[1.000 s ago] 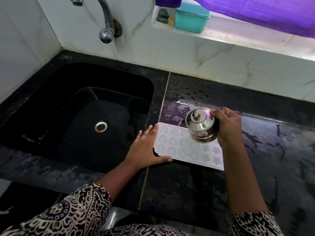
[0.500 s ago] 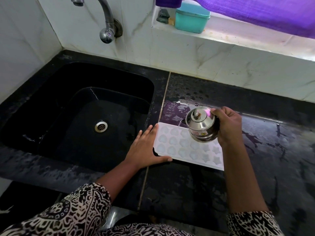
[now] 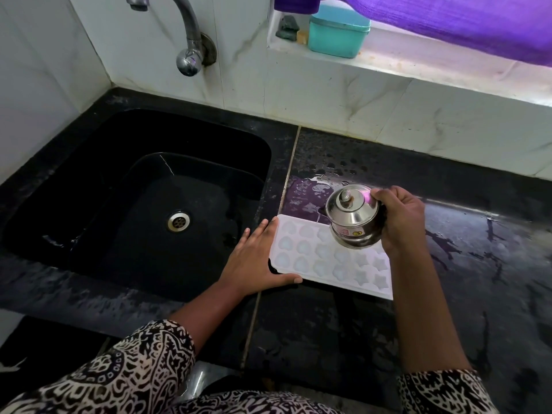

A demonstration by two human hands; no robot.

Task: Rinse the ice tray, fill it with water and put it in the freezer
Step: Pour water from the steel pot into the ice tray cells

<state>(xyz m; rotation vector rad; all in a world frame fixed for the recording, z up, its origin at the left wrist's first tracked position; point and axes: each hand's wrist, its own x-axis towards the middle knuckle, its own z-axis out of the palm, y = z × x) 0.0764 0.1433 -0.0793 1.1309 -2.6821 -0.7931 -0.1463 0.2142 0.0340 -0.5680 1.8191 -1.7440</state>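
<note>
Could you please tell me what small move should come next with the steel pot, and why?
Probably tip the small lidded steel pot a little further, spout down, over the white plastic ice tray. The right hand grips it tilted above the tray's far row, and the left hand lies flat against the tray's left end, bracing it on the black counter.

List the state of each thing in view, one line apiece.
Ice tray, flat on the wet countertop beside the sink.
Steel pot, lidded, tilted over the tray.
Right hand, grips the pot.
Left hand, fingers straight, steadying the tray's left end.
Tap, no water running.
Teal box, lid closed, on the ledge.
</note>
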